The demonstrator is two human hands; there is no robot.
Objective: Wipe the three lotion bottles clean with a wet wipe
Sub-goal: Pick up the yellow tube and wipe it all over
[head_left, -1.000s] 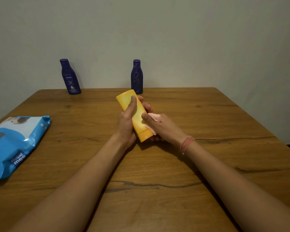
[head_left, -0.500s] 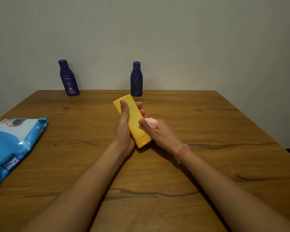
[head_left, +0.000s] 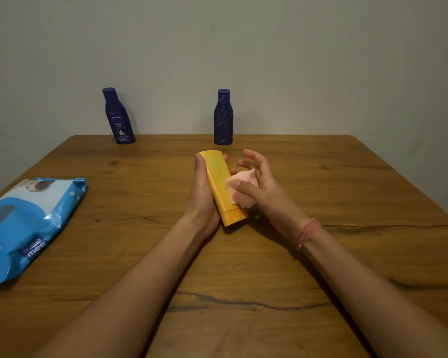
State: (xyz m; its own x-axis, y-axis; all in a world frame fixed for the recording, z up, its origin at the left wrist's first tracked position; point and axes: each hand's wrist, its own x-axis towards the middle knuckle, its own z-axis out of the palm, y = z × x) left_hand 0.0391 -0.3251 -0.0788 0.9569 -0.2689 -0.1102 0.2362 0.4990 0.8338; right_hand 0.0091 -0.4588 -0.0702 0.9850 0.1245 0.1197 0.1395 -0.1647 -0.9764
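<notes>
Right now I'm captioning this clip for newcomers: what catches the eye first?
The yellow tube at table centre, held in the left hand while the right hand presses a pink wipe on it. Next, two blue bottles by the wall and the wipe pack far left.

The tube [head_left: 221, 186] is plain yellow-orange. The wipe [head_left: 242, 186] is pale pink. Both bottles, the left [head_left: 118, 117] with white lettering and the right [head_left: 223, 117] with a faint swirl, are dark blue. The wipes pack [head_left: 23, 226] is bright blue with white dots and a pale panel. The counter [head_left: 347, 192] is brown woodgrain with dark cracks. The wrist band [head_left: 308, 231] is pink.
</notes>
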